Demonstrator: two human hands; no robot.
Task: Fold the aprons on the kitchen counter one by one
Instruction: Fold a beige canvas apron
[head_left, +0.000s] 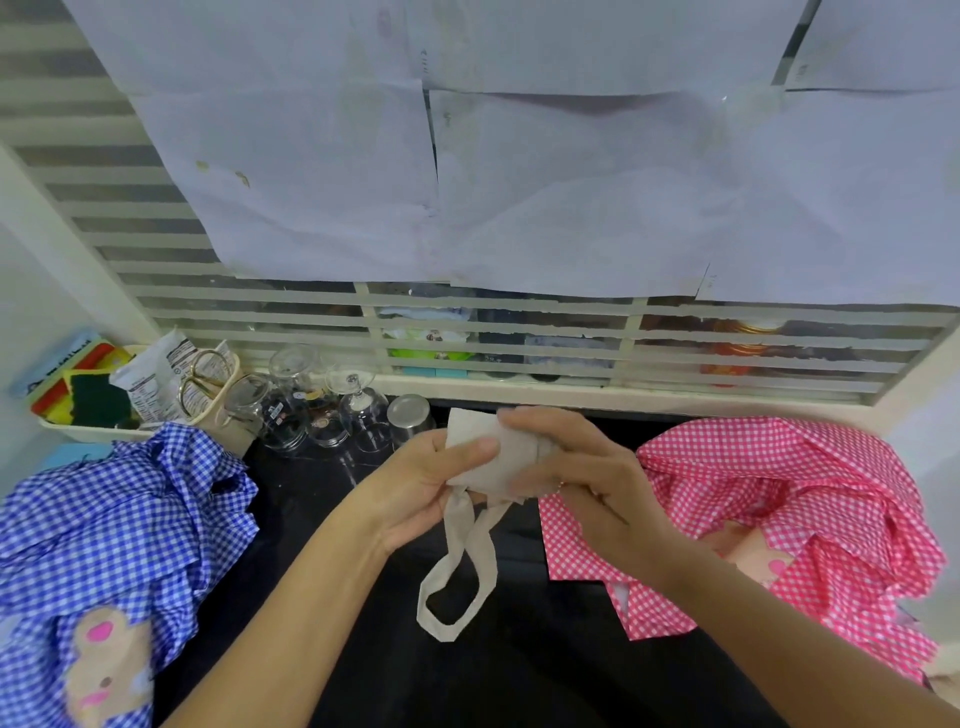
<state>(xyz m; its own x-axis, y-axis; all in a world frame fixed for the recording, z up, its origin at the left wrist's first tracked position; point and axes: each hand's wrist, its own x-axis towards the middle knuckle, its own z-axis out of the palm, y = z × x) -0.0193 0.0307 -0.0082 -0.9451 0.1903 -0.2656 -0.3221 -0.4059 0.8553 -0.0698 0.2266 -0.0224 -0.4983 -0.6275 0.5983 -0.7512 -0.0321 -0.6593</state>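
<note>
A small folded beige apron (485, 457) is held above the black counter (332, 499), its looped strap (457, 571) hanging down from it. My left hand (426, 483) grips its left side with the thumb on top. My right hand (576, 473) holds its right side with curled fingers. A crumpled blue gingham apron (109, 540) with a bear patch lies at the left. A crumpled pink gingham apron (789, 514) lies at the right.
Several upturned clear glasses (332, 410) stand at the back of the counter, just beyond my hands. A tray (93, 431) with sponges, a packet and scissors sits at the back left. A barred window covered with paper (519, 182) closes the back.
</note>
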